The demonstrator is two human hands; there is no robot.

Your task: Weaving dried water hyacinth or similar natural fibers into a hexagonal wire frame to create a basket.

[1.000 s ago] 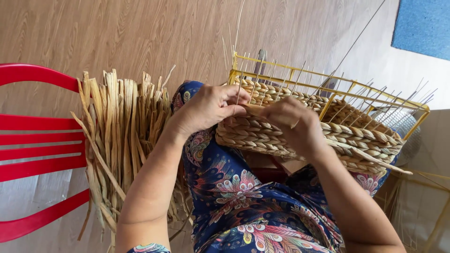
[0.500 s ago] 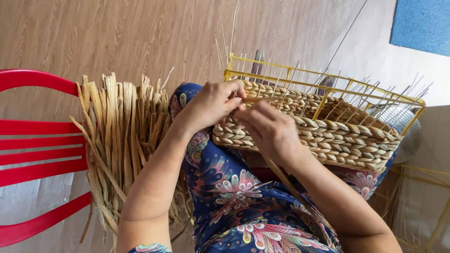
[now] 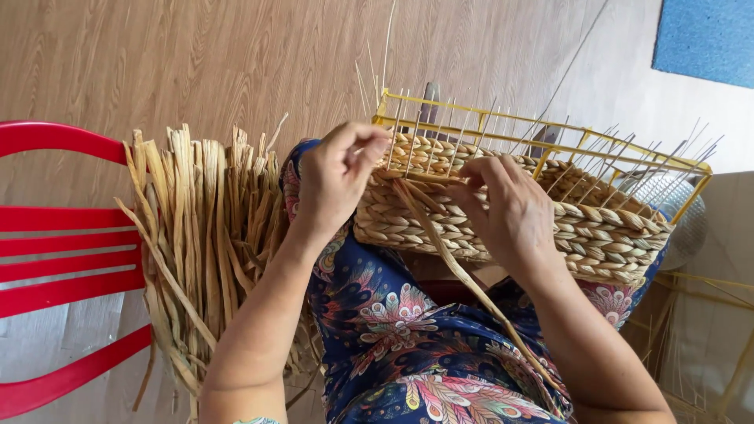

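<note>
A half-woven straw basket on a yellow wire frame rests on my lap, over floral-patterned cloth. My left hand sits at the basket's near-left corner, thumb and fingers pinched on the wire rim and weave. My right hand lies on the basket's side wall, fingers pressing a long dried straw strand where it enters the weave. The strand trails down across my lap toward the right forearm.
A bundle of dried straw strips lies on a red slatted chair at my left. Wood-pattern floor is behind. A blue mat is at top right, a round metal object behind the basket, loose stalks at lower right.
Both hands have shifted left along the basket's rim. The right hand went from the basket's middle to the left part, and a long strand now trails over my lap.
</note>
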